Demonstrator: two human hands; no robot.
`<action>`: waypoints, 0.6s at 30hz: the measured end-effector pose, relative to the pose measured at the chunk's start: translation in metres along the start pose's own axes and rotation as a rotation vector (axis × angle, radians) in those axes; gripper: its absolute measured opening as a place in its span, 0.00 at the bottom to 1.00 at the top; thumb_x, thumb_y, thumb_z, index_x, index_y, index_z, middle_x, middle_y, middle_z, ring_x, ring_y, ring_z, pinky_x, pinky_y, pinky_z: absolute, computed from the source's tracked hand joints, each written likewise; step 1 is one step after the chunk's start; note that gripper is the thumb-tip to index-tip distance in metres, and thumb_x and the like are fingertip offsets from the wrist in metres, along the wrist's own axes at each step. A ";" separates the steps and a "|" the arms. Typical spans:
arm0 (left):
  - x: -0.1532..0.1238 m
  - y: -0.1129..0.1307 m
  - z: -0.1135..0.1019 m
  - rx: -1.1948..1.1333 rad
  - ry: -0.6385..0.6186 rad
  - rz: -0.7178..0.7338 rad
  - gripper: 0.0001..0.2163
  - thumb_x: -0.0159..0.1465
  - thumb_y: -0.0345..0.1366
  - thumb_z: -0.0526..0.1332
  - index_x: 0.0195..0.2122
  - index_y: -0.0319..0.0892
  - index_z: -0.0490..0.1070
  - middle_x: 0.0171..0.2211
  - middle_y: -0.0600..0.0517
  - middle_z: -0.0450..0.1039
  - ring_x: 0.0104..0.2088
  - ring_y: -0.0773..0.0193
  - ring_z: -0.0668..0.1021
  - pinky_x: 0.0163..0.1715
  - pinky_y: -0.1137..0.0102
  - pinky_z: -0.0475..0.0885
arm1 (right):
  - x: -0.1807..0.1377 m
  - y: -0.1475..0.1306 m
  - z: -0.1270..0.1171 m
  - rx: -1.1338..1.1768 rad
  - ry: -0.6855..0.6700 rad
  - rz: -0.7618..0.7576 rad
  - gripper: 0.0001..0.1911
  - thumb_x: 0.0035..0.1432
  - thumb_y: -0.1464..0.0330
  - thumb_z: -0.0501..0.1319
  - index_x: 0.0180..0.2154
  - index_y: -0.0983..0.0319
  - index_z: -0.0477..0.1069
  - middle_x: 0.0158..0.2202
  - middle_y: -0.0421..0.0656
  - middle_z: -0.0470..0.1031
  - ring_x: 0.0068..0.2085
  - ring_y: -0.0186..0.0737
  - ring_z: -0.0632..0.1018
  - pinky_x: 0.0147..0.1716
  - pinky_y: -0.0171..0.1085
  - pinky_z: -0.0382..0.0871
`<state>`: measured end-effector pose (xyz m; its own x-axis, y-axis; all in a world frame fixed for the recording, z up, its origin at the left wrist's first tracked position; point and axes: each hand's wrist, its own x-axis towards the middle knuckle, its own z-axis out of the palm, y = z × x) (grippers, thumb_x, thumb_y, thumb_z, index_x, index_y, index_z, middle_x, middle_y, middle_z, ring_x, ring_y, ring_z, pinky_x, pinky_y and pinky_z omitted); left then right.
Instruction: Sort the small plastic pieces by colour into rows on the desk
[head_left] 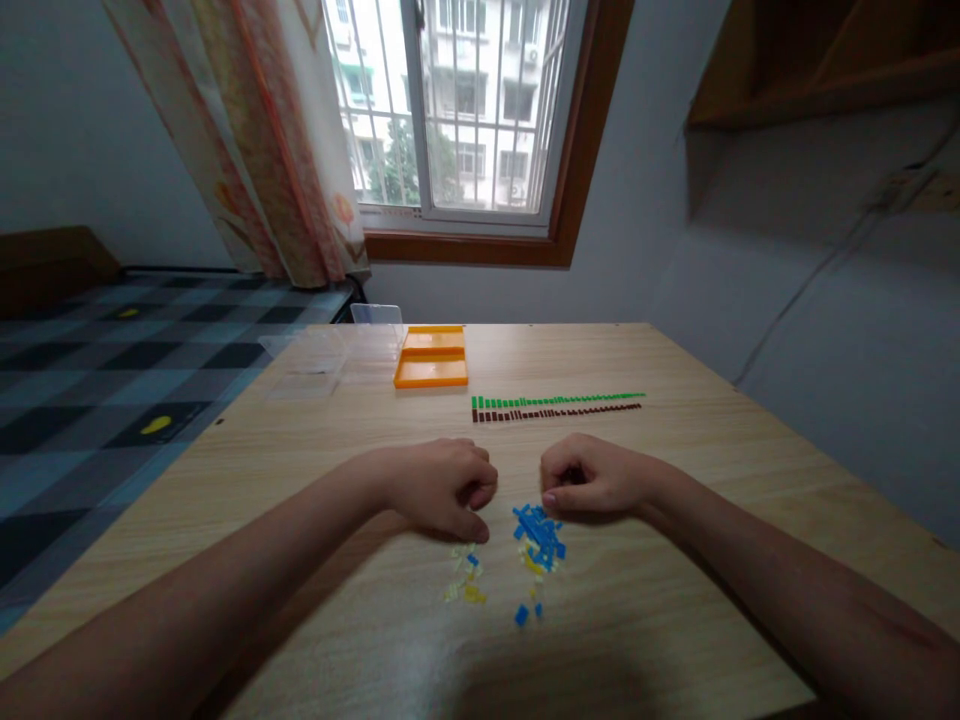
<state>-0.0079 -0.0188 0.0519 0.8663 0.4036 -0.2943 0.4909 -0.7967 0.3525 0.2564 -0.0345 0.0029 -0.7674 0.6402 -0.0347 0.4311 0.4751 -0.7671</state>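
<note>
Both of my hands rest on the wooden table (675, 500), curled with the fingers tucked under. My left hand (442, 485) sits just above a small scatter of pale yellow pieces (465, 580), its fingertips touching the table beside them. My right hand (592, 478) lies at the upper right of a pile of small blue pieces (538, 530); whether its closed fingers hold a piece is hidden. A single blue piece (520, 615) lies apart, nearer me. Farther back run a long green row (559, 400) and a dark brown row (555, 411) of pieces, side by side.
An orange tray (431, 357) stands beyond the rows, with a clear plastic box and lid (337, 355) at its left. A bed with a checked cover (112, 370) adjoins the table's left edge. A window, curtain and grey walls close off the back and right.
</note>
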 end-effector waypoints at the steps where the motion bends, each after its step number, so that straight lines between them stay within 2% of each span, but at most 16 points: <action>1: 0.000 0.000 0.000 -0.005 -0.004 0.000 0.13 0.55 0.41 0.72 0.30 0.43 0.68 0.33 0.54 0.70 0.36 0.61 0.71 0.38 0.68 0.67 | 0.000 0.000 0.000 0.000 -0.002 0.000 0.19 0.62 0.56 0.63 0.29 0.67 0.76 0.23 0.40 0.70 0.25 0.31 0.68 0.24 0.31 0.58; 5: -0.001 0.002 0.000 -0.009 -0.006 -0.020 0.16 0.52 0.43 0.74 0.30 0.44 0.68 0.33 0.54 0.70 0.37 0.59 0.71 0.37 0.67 0.67 | 0.000 0.000 0.000 -0.011 -0.008 -0.008 0.20 0.62 0.56 0.62 0.30 0.67 0.76 0.25 0.40 0.72 0.27 0.32 0.69 0.26 0.31 0.60; 15: -0.001 -0.003 -0.001 -0.052 -0.035 0.000 0.16 0.50 0.38 0.75 0.31 0.44 0.67 0.32 0.54 0.69 0.37 0.60 0.71 0.37 0.69 0.67 | 0.001 0.002 0.001 0.006 0.000 -0.017 0.19 0.62 0.56 0.63 0.31 0.67 0.77 0.24 0.40 0.71 0.25 0.31 0.68 0.24 0.31 0.59; 18: -0.001 -0.003 -0.001 -0.059 -0.038 0.001 0.16 0.51 0.39 0.75 0.31 0.44 0.67 0.33 0.54 0.70 0.37 0.60 0.70 0.37 0.69 0.67 | 0.000 0.001 0.001 -0.002 0.002 -0.018 0.19 0.62 0.57 0.63 0.31 0.67 0.77 0.24 0.39 0.71 0.25 0.31 0.67 0.24 0.31 0.59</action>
<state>-0.0098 -0.0165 0.0524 0.8631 0.3852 -0.3268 0.4960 -0.7684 0.4044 0.2562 -0.0341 0.0017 -0.7743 0.6326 -0.0196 0.4179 0.4878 -0.7664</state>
